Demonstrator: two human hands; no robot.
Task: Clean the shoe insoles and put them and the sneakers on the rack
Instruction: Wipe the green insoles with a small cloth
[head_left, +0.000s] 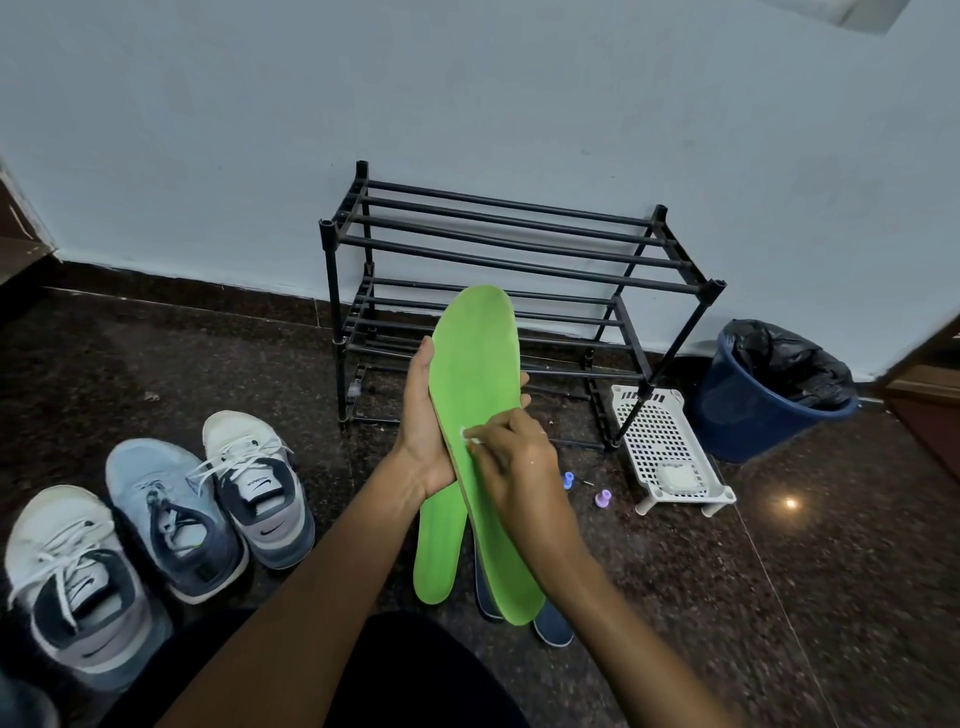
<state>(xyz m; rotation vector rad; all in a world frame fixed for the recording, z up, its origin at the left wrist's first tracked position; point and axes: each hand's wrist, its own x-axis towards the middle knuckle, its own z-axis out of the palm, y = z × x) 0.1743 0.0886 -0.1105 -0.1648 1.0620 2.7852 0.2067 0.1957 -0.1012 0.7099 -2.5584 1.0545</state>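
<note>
Head view: left hand (423, 431) grips green insole (478, 358) edge; right hand (514, 457) pinches white wad (471, 439) on it; rack (519, 244) behind.

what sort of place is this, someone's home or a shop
Most likely a home, perhaps an entryway or hallway corner: a small black shoe rack stands against a plain wall, worn sneakers sit on the stone floor, and a lined bin stands beside the rack.
</note>
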